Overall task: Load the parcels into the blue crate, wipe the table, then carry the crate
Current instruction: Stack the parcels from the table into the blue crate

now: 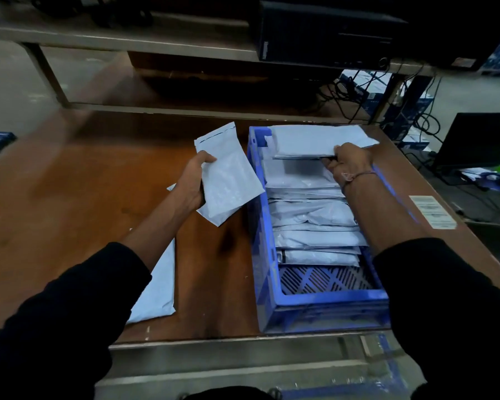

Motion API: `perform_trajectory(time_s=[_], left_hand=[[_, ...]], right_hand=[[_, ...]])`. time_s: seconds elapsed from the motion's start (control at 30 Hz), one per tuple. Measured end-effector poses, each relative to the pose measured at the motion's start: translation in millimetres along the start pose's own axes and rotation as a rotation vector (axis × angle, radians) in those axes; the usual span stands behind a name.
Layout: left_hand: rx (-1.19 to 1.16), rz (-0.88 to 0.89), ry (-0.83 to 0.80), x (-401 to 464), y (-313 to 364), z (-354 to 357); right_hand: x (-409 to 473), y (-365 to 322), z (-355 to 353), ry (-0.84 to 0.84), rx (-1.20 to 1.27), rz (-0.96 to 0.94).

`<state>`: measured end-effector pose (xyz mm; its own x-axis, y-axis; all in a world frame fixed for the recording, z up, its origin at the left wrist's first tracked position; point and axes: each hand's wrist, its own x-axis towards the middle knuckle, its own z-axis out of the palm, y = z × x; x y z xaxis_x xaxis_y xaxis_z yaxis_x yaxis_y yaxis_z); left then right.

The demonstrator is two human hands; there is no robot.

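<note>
Blue crate (326,301), slotted plastic, stood on the right part of the brown table (70,197), long axis running away from the viewer. Pale grey parcels (312,226) lay overlapped inside it, leaving the near floor strip bare. One flat parcel (315,140) was held level over the far end; another (231,174) was held tilted just left of the crate. A further parcel (159,284) lay on the table, near the front edge.

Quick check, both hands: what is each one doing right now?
Left hand: fingers grip a white parcel above the table.
Right hand: fingers hold a parcel over the blue crate.
</note>
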<state>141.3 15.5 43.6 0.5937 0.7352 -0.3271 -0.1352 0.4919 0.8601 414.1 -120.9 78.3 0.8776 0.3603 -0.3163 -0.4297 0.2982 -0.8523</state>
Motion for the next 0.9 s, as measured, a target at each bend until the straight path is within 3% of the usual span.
perform_trajectory(time_s=[0.13,0.67,0.9], left_hand=[[0.07,0.006,-0.007,-7.1,5.5,2.4],[0.195,0.068,-0.013,-1.8,8.8,13.1],[0.263,0.052,-0.045,-0.2,7.7,20.5]], right_hand=[[31.7,24.2,-3.1,0.064,-0.068,0.047],[-54.1,18.9,-53.4,-0.001,-0.269,-0.002],[-84.7,37.4,-100.1,0.073,-0.366,0.172]])
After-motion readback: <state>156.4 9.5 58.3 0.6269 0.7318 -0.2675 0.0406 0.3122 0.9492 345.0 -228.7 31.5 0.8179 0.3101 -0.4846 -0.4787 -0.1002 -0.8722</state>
